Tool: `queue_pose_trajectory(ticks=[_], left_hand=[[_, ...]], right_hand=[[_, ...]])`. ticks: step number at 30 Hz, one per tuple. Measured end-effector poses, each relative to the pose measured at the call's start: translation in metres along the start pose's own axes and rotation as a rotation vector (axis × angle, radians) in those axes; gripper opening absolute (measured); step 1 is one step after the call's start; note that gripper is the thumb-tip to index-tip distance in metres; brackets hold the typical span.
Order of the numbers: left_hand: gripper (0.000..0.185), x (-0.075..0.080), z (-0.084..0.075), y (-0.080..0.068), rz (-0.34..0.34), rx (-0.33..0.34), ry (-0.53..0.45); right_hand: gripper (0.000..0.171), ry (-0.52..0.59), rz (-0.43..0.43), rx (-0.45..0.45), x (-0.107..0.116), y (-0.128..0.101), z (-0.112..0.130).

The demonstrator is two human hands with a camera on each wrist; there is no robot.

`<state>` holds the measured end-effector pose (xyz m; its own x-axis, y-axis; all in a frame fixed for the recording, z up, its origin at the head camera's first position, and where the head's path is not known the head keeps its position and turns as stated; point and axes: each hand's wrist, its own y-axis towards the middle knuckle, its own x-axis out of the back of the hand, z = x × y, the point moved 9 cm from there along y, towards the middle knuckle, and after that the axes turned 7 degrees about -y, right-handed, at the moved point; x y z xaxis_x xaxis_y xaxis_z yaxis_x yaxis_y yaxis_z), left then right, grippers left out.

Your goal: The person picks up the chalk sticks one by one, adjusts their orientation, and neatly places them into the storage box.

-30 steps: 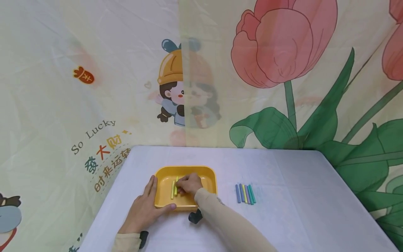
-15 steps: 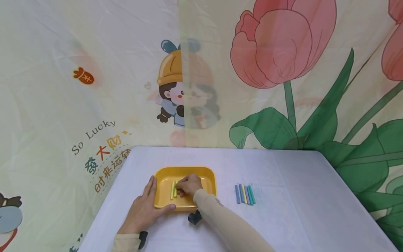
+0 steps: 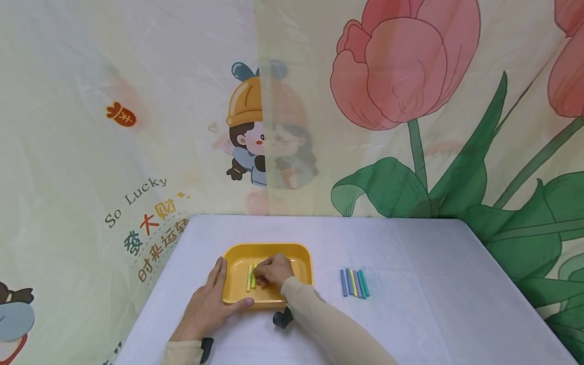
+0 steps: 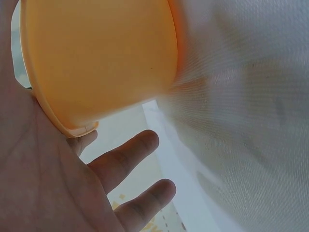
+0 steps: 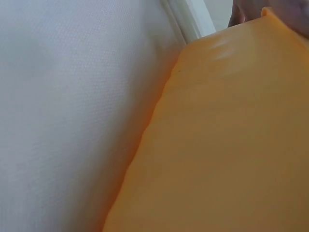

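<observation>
Head view, lower centre: right hand covers part of tray and of yellow stick; grip of fingertips indiscernible. Lower right tray corner hidden behind right sleeve; dark mark there too small to read. Bottom edge crops both sleeves. Top edge crops tulip; left edge, cartoon figure. Left wrist view: tray cropped above; yellow print, lower centre, blurred. Right wrist view: tray interior hidden; hand, upper right, cropped, side uncertain.

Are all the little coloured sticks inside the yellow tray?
No, a row of thin blue, yellow, purple and green sticks lies on the white table beside the yellow rectangular tray.
</observation>
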<state>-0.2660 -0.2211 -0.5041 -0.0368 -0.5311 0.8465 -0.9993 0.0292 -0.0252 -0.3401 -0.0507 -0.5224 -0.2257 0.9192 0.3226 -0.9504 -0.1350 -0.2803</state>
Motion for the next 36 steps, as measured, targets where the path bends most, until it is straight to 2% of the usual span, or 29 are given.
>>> queue_pose_trajectory(ticks=[5,10,18,27,36], left_hand=[[0.132,-0.003,0.002,0.0,0.003,0.003,0.0],[0.133,-0.003,0.001,0.0,0.0,0.003,0.001],[0.132,-0.001,0.0,0.0,-0.012,-0.017,-0.001],[0.132,-0.001,0.002,0.001,-0.012,-0.026,-0.002],[0.133,0.0,0.0,0.0,-0.026,-0.033,-0.006]], right_hand=[[0.011,-0.045,-0.004,0.075,0.007,-0.007,0.004],[0.016,-0.08,-0.007,0.079,0.015,-0.01,0.002],[0.02,-0.064,-0.002,0.097,0.026,-0.018,0.001],[0.02,-0.05,0.053,0.141,0.033,-0.036,0.006],[0.027,0.006,0.055,0.153,0.053,-0.049,0.005]])
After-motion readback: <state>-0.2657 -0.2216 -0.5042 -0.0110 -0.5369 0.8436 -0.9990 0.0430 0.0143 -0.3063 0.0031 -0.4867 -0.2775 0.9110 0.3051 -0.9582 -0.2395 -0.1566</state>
